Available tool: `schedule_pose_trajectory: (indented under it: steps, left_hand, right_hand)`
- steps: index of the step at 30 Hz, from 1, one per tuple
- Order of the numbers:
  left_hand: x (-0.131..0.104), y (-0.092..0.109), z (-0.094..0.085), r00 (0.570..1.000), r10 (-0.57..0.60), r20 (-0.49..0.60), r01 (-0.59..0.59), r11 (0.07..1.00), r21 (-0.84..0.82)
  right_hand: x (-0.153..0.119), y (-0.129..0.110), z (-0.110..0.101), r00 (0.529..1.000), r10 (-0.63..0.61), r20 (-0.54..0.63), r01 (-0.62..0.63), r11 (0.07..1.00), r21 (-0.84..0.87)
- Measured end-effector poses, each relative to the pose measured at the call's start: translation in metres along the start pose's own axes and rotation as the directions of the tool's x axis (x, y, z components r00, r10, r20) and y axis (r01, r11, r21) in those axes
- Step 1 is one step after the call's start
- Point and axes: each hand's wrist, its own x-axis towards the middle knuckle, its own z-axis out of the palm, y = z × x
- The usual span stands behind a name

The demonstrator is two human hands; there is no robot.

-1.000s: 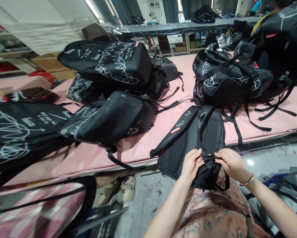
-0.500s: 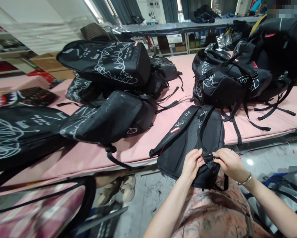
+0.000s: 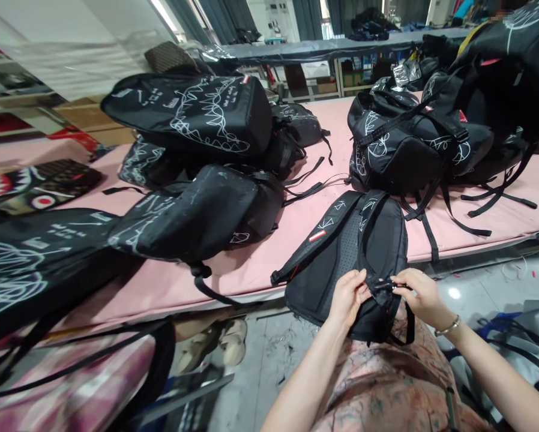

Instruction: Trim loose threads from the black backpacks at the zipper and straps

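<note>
- Head view: the pink table (image 3: 326,147) carries many black bags with white line drawings, and the worked backpack (image 3: 386,234) is between two groups of them.
- At the left, a large bag (image 3: 188,114) lies on top of others; in front of it is a bag with a plain dark side (image 3: 201,210), its loose strap going down to the table edge.
- At the right, a group of bags (image 3: 395,153) is just beyond the top of the backpack. Its loose straps (image 3: 429,234) come near the backpack's right side.
- The backpack leans over the near edge of the table, its lower end toward the patterned clothes (image 3: 386,384) on the lap. Its back panel and shoulder straps face up.
- Low at the left, a plaid cloth (image 3: 111,366) is partly behind a black curved band; sandals (image 3: 233,342) are under the table.
- The left hand (image 3: 349,297) has thumb and fingers together, pinching a black strap (image 3: 378,284) on the lower part of the backpack.
- The right hand (image 3: 422,295) is beside it, a small gap between them. Its thumb and finger are closed on the other side of this same strap; the exact piece is too small to tell.
</note>
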Motion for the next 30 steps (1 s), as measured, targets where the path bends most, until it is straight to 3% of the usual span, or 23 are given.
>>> schedule_pose_trajectory:
  steps: [4, 11, 15, 17, 20, 23, 26, 28, 30]
  left_hand:
    - [-0.001, -0.001, 0.001, 1.000, -0.006, -0.003, 0.006, 1.000, 0.004]
    - [-0.003, -0.002, 0.002, 1.000, 0.001, -0.021, 0.000, 1.000, 0.004]
    - [-0.003, -0.002, 0.001, 1.000, 0.000, -0.025, 0.000, 1.000, 0.002]
    - [-0.002, 0.000, 0.000, 1.000, 0.002, -0.024, -0.002, 1.000, 0.000]
    - [0.000, 0.003, -0.003, 1.000, 0.021, -0.019, -0.021, 1.000, -0.003]
    - [-0.002, 0.004, -0.005, 0.997, 0.070, -0.038, -0.070, 0.998, -0.007]
    - [-0.007, -0.002, -0.007, 0.988, 0.139, -0.066, -0.139, 0.990, 0.016]
    - [-0.006, -0.008, -0.010, 0.977, 0.195, -0.089, -0.189, 0.979, 0.079]
    - [-0.003, -0.011, -0.016, 0.954, 0.273, -0.126, -0.236, 0.940, 0.247]
  right_hand:
    - [0.000, -0.002, 0.002, 0.996, -0.072, 0.059, 0.077, 0.994, -0.079]
    - [0.003, -0.007, 0.005, 0.992, -0.086, 0.096, 0.100, 0.982, -0.160]
    - [0.002, -0.007, 0.007, 0.998, -0.032, 0.060, 0.039, 0.992, -0.120]
    - [-0.001, -0.005, 0.008, 0.997, 0.080, -0.016, -0.080, 0.997, 0.000]
    - [-0.005, -0.005, 0.014, 0.930, 0.367, -0.031, -0.338, 0.884, 0.322]
    - [-0.013, -0.011, 0.027, 0.833, 0.534, 0.145, -0.518, 0.661, 0.543]
    - [-0.026, -0.017, 0.043, 0.751, 0.604, 0.268, -0.647, 0.588, 0.486]
    - [-0.034, -0.015, 0.051, 0.720, 0.649, 0.248, -0.683, 0.597, 0.420]
    - [-0.040, -0.008, 0.058, 0.694, 0.676, 0.246, -0.707, 0.576, 0.411]
